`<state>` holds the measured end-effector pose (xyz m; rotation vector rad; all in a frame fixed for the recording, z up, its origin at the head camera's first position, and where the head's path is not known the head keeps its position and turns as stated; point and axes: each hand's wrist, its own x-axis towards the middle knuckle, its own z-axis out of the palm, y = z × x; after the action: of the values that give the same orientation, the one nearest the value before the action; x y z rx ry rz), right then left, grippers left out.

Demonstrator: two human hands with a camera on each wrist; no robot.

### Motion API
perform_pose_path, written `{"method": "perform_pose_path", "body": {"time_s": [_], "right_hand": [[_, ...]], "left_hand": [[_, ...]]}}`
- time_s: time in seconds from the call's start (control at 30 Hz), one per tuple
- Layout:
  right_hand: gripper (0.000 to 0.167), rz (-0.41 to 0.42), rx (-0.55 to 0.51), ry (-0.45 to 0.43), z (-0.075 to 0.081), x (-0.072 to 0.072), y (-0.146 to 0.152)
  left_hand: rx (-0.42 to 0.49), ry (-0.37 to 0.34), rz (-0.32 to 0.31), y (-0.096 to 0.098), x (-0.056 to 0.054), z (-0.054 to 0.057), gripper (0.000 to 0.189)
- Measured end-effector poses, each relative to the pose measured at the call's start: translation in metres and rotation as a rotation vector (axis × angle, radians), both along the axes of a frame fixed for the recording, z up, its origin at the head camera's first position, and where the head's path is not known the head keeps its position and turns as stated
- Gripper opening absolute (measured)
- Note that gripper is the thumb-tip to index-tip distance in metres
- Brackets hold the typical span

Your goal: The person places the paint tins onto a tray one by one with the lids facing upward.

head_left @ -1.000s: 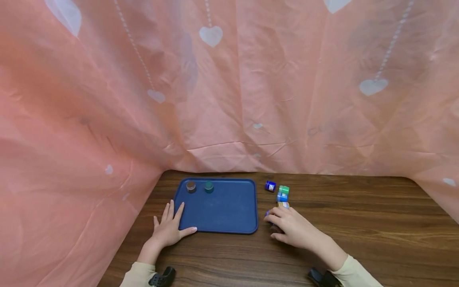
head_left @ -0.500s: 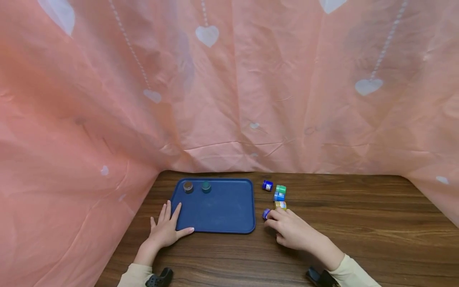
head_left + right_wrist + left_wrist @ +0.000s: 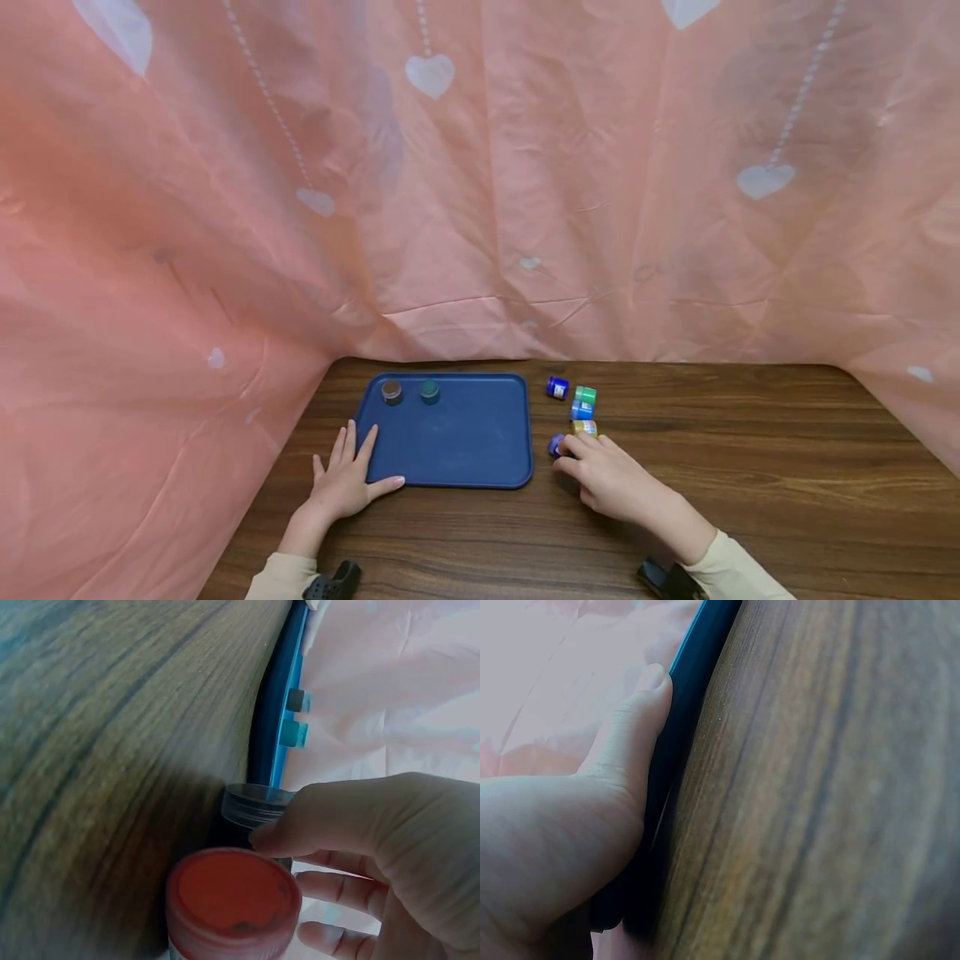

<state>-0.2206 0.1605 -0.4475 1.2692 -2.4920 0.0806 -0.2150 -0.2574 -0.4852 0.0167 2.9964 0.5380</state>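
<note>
My left hand (image 3: 342,486), fingers spread, rests at the left front corner of a blue tray (image 3: 465,485); its thumb lies along the tray's rim in the left wrist view. Right of the tray, my right hand (image 3: 617,479) pinches a small purple paint jar (image 3: 555,446) with a clear lid (image 3: 253,804) between thumb and fingers. A red-lidded paint jar (image 3: 234,896) stands close by in the right wrist view; the hand hides it in the head view. A yellow paint jar (image 3: 585,427) lies just beyond the fingertips.
On the tray's far left stand a brown jar (image 3: 392,392) and a green jar (image 3: 429,392). Beyond the right hand lie a dark blue jar (image 3: 557,387), a light green jar (image 3: 586,395) and a blue jar (image 3: 582,410). A pink curtain (image 3: 480,250) borders the wooden table (image 3: 750,467).
The right hand's fingers have drawn together around the purple jar. The left hand stays on the tray corner. The whole view has shifted slightly.
</note>
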Motion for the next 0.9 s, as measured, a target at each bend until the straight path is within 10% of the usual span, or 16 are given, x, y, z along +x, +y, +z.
{"method": "perform_pose_path", "body": {"time_s": [0.9], "right_hand": [[0.037,-0.035,-0.088,0.059,-0.006,-0.010,-0.010]], "left_hand": [[0.010,0.007,-0.011,0.000,0.000,-0.001,0.110]]}}
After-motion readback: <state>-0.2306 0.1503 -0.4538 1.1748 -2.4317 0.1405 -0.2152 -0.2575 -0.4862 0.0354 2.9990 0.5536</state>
